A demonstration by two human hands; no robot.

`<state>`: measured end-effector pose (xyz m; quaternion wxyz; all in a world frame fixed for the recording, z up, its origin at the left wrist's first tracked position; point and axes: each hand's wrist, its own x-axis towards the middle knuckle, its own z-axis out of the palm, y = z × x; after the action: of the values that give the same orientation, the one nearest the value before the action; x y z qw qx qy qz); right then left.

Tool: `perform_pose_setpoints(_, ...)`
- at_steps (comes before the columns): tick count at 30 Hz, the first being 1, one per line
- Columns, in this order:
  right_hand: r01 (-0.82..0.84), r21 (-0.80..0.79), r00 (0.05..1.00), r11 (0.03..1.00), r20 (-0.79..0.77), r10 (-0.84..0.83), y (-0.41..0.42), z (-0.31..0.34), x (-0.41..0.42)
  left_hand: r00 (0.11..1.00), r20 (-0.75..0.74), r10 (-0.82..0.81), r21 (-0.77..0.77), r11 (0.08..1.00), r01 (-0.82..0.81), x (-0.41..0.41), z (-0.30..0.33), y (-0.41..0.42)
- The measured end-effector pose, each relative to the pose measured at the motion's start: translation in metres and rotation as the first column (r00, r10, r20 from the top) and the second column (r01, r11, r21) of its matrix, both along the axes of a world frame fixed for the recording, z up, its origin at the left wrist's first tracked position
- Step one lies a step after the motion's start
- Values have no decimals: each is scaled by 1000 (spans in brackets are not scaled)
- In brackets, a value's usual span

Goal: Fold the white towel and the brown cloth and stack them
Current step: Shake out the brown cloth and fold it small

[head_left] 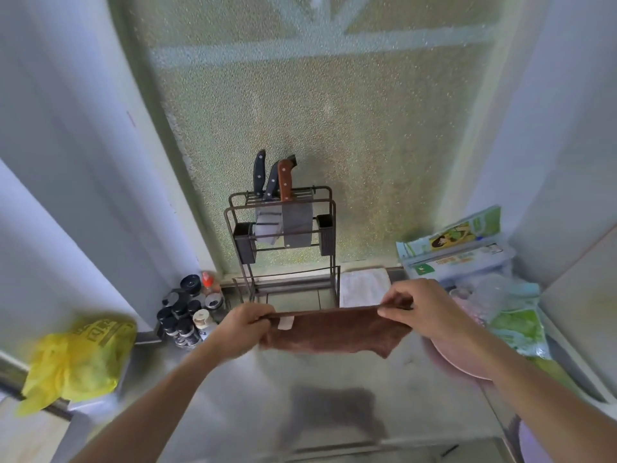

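The brown cloth [337, 332] hangs in the air above the steel counter [233, 396], stretched between both hands and doubled over, with a small white label near its left end. My left hand [242, 324] pinches its left top corner. My right hand [424, 304] pinches the right top corner. Behind them the white towel [362, 285] lies folded flat on the counter by the window, just right of the knife rack.
A metal knife rack [283, 235] with three knives stands at the back centre. Several dark spice jars [187, 312] cluster at back left. A yellow plastic bag [76, 359] sits at left. Packets [457, 248] and a pink bowl [457, 359] crowd the right side.
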<state>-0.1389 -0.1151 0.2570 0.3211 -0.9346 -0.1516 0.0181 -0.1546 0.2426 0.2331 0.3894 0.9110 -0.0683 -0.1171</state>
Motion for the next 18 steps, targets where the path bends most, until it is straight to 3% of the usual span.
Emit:
perform_pose_setpoints(4, -42, 62, 994, 997, -98, 48, -13, -2, 5, 993, -120, 18, -168, 985, -38, -11, 14, 7)
perform_pose_setpoints(7, -23, 132, 984, 991, -170, 46, -13, -4, 17, 980, -192, 54, -203, 975, -93, -6, 14, 10)
perform_pose_setpoints(10, 27, 158, 974, 987, -226, 9, -6, -22, 37, 954, -238, 181, -85, 975, -206, 12, -5, 8)
perform_pose_setpoints(18, 97, -76, 956, 992, -272, -114, 35, -154, 102, 835, -270, 479, 147, 878, -455, 74, -123, 4)
